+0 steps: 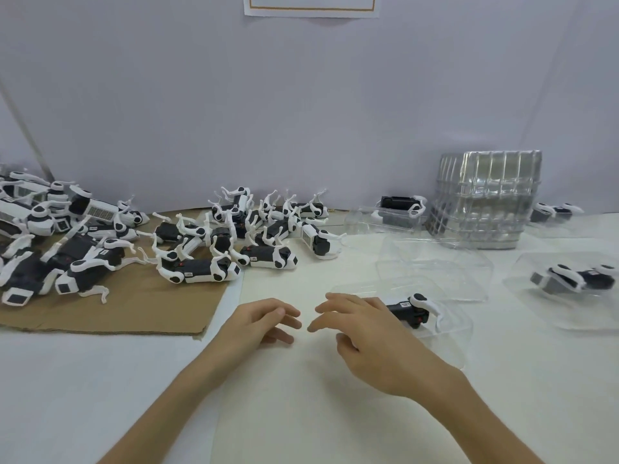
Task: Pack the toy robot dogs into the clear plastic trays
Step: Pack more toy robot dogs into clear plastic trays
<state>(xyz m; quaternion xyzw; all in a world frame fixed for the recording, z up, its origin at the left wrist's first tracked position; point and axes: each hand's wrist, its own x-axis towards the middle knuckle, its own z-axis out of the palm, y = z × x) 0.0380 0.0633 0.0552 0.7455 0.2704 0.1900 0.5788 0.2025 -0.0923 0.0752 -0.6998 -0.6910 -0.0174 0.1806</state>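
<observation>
Hovering low over the white table [301,413], both hands are empty. The left hand [264,321] is palm down, fingers loosely spread and a little bent, gripping nothing. The right hand [365,333] is also palm down, fingers relaxed and pointing left, holding nothing. Its fingertips are near the left hand's, not touching.

The right hand covers the left end of the near clear tray [452,333]; cannot tell if it touches the tray. In that tray a black-and-white toy robot dog [413,311] lies on its side, one end hidden by the hand. Just behind is an empty clear tray [435,262].

At the right edge, a second packed tray [576,316] has a dog [576,279] inside. At back right, a tall stack of clear trays [485,202] stands by the wall. A back tray [368,216] to its left holds another dog [402,204]. One more dog [552,211] shows to the stack's right, partly hidden.

Of the unpacked dogs, a middle heap [254,229] lies at the far corner of the brown cardboard sheet [134,313]. A bigger heap [67,256] lies on the cardboard's left part, legs tangled, most of the dogs on their sides. A paper sheet [311,5] with an orange border hangs on the wall at top.
</observation>
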